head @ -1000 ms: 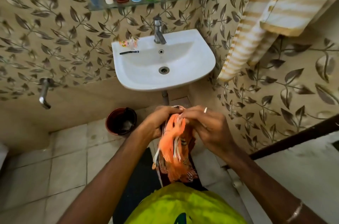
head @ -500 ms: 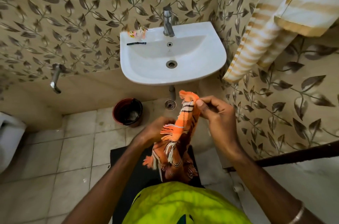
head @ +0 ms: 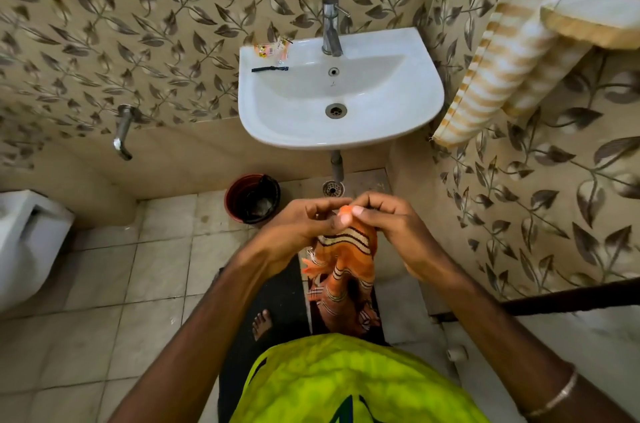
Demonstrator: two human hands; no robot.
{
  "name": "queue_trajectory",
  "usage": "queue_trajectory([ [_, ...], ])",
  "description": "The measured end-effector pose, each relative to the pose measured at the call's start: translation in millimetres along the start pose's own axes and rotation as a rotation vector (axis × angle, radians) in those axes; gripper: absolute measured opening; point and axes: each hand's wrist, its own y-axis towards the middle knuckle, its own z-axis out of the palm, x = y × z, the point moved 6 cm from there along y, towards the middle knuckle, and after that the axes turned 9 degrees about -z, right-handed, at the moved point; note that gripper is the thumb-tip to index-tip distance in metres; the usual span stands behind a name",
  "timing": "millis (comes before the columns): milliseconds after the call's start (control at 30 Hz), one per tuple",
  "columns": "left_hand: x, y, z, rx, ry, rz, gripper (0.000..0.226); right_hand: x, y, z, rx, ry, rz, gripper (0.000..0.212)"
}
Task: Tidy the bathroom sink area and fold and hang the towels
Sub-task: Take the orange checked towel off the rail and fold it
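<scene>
Leaf-patterned wall tiles surround one white sink, with pale floor tiles and one dark red bin below it. Below the sink, the left hand and right hand both pinch one orange striped towel at its top; one striped towel hangs right of the sink.
</scene>
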Motion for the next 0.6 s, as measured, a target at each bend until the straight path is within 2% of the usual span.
queue_trajectory([
  [167,2.5,-0.9,-8.5,-0.111,0.108,0.049,0.026,-8.4,-0.1,0.4,0.022,-0.115,0.022,0.023],
  [267,6.5,-2.9,-16.4,-0.144,0.114,0.037,0.024,-18.7,0.0,-1.5,-0.022,-0.081,0.059,0.022],
  [400,4.9,-5.2,-14.7,-0.154,0.079,0.104,0.012,-23.5,1.5,1.3,0.037,-0.067,0.072,0.02],
  [500,-0.7,-6.5,-17.7,-0.222,0.052,0.182,0.018,-24.4,-1.4,8.2,0.094,-0.013,0.065,0.016],
  [600,-6.2,-9.1,-16.8,-0.261,0.016,0.218,0.027,-23.4,-2.6,12.1,0.126,-0.08,-0.005,0.012],
])
